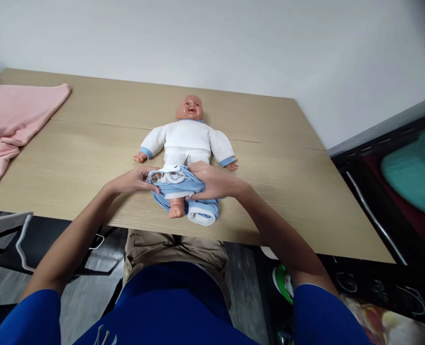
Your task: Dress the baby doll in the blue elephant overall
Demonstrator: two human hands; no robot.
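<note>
A baby doll [186, 139] in a white top with blue cuffs lies on its back on the wooden table [90, 143], head pointing away from me. Light blue trousers [178, 184] with a printed front are bunched around its legs, and one bare foot sticks out below. My left hand [135, 179] pinches the trousers' waistband on the left side. My right hand [212, 181] grips the waistband on the right side, fingers curled over the cloth.
A pink cloth [14, 120] lies at the table's far left. A dark chair frame [21, 239] stands under the left edge. To the right is a dark unit with a teal object [413, 172]. A green and white item [282, 280] sits on the floor.
</note>
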